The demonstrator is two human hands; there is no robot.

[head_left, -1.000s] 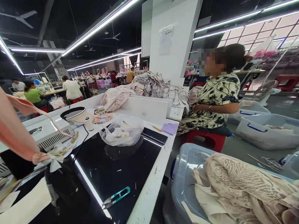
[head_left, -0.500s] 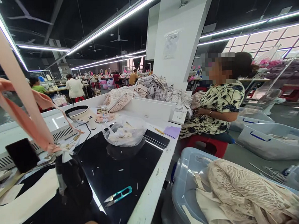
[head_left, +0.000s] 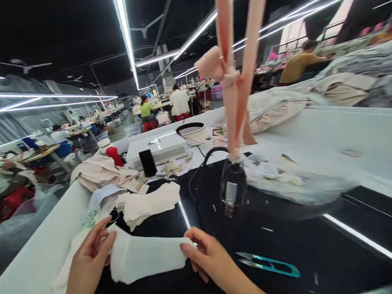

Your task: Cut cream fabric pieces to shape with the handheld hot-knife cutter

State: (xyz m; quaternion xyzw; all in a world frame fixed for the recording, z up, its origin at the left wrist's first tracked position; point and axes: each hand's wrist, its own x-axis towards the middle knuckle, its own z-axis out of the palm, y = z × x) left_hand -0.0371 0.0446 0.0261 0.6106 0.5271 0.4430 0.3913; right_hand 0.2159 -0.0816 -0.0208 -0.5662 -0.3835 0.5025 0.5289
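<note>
A pale strip of fabric (head_left: 152, 256) stretches between my two hands above the black tabletop (head_left: 176, 291). My left hand (head_left: 88, 258) has its fingers curled at the strip's wider left end. Thumb and fingers of my right hand (head_left: 209, 257) pinch the narrower right end. Right of that hand lie teal thread snips (head_left: 271, 264), blades pointing left. Behind the strip is a stack of cream fabric pieces (head_left: 153, 203). A dark bottle-shaped tool (head_left: 233, 184) hangs from peach fabric bands (head_left: 235, 115), with a black cord (head_left: 197, 177) beside it.
A blurred clear plastic bag (head_left: 301, 181) with scraps sits at the right. Farther back are a phone (head_left: 147, 163), a white vented box (head_left: 160, 148) and a beige round container (head_left: 193, 134). Crumpled fabric (head_left: 106, 172) lies left, by the white table rim (head_left: 35, 253). People sit at distant tables.
The view has swung left; the neighbouring person and the blue bin are out of sight. Both hands now show, with the pale fabric strip between them.
</note>
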